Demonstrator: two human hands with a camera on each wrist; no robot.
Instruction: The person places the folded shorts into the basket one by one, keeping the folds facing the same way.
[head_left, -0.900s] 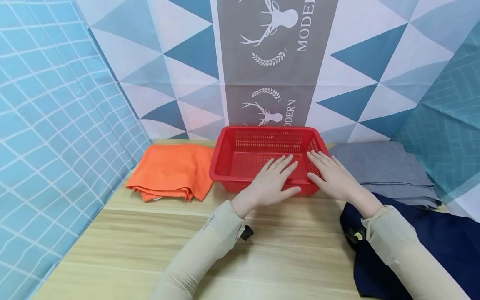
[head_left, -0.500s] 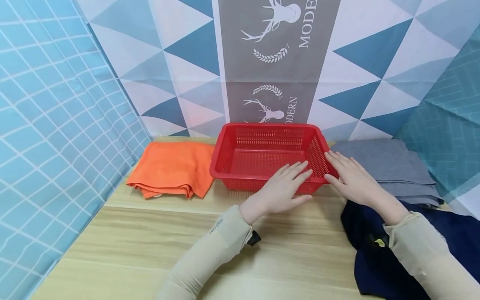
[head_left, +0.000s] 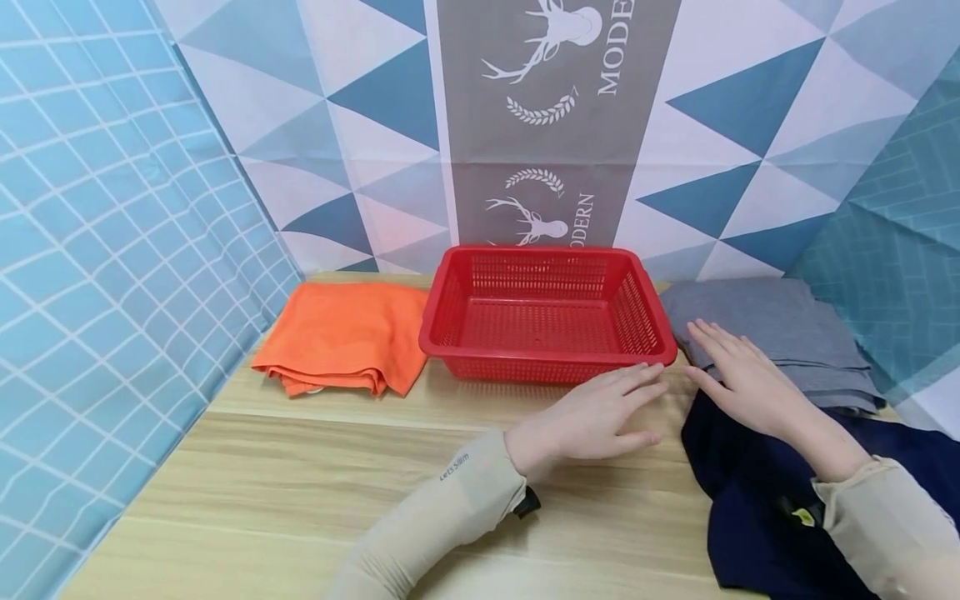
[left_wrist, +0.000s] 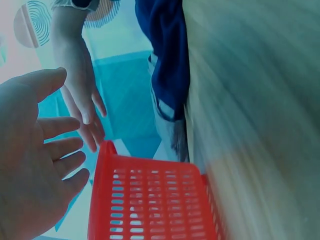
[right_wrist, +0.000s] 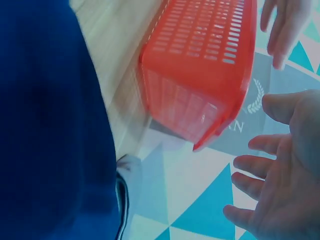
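At lower right of the frame, your flat, empty left hand [head_left: 592, 417] and right hand [head_left: 738, 375] hover over, perhaps touching, the navy cloth [head_left: 757, 508]; a careless sweep could shove the red basket [head_left: 543, 312].

Head view looks down from above the table; both wrist views sit close, sharing the basket [head_left: 543, 312] [left_wrist: 152, 200] [right_wrist: 200, 65].

left hand [head_left: 592, 417] flat by red basket [head_left: 543, 364]; right hand [head_left: 746, 379] over grey cloth [head_left: 780, 329]
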